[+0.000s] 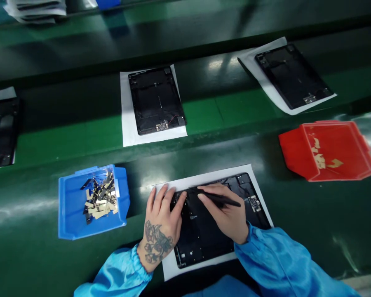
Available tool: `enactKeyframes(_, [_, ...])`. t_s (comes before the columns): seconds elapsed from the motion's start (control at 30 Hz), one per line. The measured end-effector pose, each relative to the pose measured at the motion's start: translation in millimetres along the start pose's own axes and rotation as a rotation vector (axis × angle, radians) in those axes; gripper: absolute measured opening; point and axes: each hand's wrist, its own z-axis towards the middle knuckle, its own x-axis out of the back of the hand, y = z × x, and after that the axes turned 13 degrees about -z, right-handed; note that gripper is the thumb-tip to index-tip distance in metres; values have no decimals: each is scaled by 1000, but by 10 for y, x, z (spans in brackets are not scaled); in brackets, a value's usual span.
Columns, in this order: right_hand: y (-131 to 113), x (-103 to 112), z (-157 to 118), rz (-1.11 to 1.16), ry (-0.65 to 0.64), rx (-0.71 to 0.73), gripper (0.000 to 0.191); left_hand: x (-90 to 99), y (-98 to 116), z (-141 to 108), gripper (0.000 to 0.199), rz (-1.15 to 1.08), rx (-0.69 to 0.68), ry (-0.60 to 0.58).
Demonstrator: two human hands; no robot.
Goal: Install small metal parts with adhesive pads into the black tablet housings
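A black tablet housing (210, 231) lies on a white sheet (170, 266) in front of me, its inside facing up. My left hand (163, 214) rests flat near its upper left edge, fingers stretched and slightly spread. In my right hand (227, 212) is a slim black pen-like tool (224, 199), pinched between thumb and fingers. The tool's tip points left toward the housing's upper edge, close to my left fingertips. What lies right under the tip is too dark to make out. A small circuit board (254, 203) shows at the housing's right end.
Left of me stands a blue bin (66, 206) with small black and gold flex parts (100, 198). A red bin (352, 152) holding cream scraps is at the right. Behind, more tablet housings (157, 101) (293, 76) (1, 132) lie on white sheets along a green belt (216, 111).
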Motion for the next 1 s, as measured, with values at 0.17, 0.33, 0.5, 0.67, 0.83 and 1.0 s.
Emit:
enactKeyframes(0.17, [1,-31,5,148,-142,45,15,12,-30,-19,45,-42,14,5])
enactKeyframes(0.33, [-14,-78,42,183,-215,50,10,51,-62,-29,42,-153,30,33])
enactKeyframes(0.5, [-16,-100,58,159,-243,73,9,69,-44,-7,40,-183,37,49])
enactKeyframes(0.67, [-28,-92,76,143,-279,121,14,52,-60,-22,37,-183,35,41])
enactKeyframes(0.83, [-38,-105,69,156,-265,112,14,42,-82,-40,36,-185,21,47])
enactKeyframes(1.0, [-28,-80,79,165,-198,-69,5,73,-78,-35,43,-219,45,32])
